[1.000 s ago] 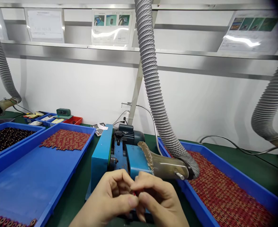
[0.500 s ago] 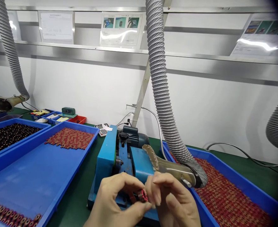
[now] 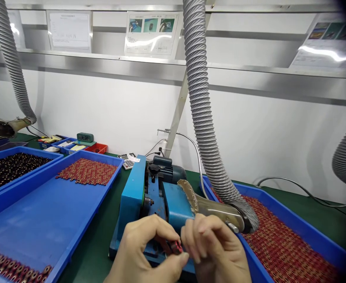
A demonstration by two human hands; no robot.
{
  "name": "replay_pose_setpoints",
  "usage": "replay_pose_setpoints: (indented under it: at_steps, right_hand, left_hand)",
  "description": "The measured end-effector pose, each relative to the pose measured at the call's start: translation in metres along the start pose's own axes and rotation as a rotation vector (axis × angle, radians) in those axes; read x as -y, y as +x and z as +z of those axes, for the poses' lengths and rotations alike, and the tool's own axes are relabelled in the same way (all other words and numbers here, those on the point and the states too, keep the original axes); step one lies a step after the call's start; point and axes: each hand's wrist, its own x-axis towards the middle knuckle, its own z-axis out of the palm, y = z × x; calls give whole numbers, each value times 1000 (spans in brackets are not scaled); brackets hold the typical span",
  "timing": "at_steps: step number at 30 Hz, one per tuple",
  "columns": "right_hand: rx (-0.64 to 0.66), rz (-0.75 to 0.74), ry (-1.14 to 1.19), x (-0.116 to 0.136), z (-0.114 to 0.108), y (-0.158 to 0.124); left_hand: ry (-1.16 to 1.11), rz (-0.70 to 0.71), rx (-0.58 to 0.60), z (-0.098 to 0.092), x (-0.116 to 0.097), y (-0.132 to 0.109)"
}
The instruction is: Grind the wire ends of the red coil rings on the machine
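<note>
Head view: you have little room. Your left hand [image 3: 143,255] and right hand [image 3: 220,255] meet at the near face of the blue machine [image 3: 133,192], low in the picture. A blue tray [image 3: 43,212] sits just to the left, its rim separated from the machine by a narrow strip of green bench [image 3: 99,236]. A second tray [image 3: 308,232], packed with red rings [image 3: 279,251], presses in on the right, its near corner hidden under your right wrist. Just above your right knuckles, the metal nozzle [image 3: 220,210] of the grey hose [image 3: 204,125] lies across that tray's edge and reaches the machine's top. The left tray's floor is mostly bare, with a patch of rings [image 3: 87,171] at its far end.

Your left fingers [image 3: 163,232] curl in, thumb underneath, pinching a short stack of red rings [image 3: 177,247] against the machine's front. Your right fingers [image 3: 192,241] are pressed together and bent down, their tips touching the stack's right side.
</note>
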Motion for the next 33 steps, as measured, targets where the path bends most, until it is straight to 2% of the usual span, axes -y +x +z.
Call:
replay_pose_setpoints:
  at_steps: [2,5,9,13,15,18,26,31,33]
  right_hand:
    - [-11,-11,46,4,-4,2]
    - [12,-20,-106,7,-9,3]
    - [140,26,-284,9,-5,-1]
    - [48,117,-137,5,9,-6]
    - [27,159,-49,2,15,-8]
    - [-1,140,-35,-1,19,-9]
    - [1,215,99,-2,20,-8]
    - [-1,174,85,-2,19,-8]
    - [-7,71,-14,-3,18,-9]
  left_hand:
    - [-62,-119,18,-1,-3,0]
    - [-249,-260,74,-2,-5,1]
    - [-488,-362,189,-3,-1,3]
    - [-546,-419,243,-3,4,4]
    - [-571,-427,261,-3,7,4]
    - [-614,-422,272,-2,13,7]
    - [-662,-303,359,0,29,13]
    - [-612,-300,329,0,30,12]
    - [-574,-314,276,0,25,11]
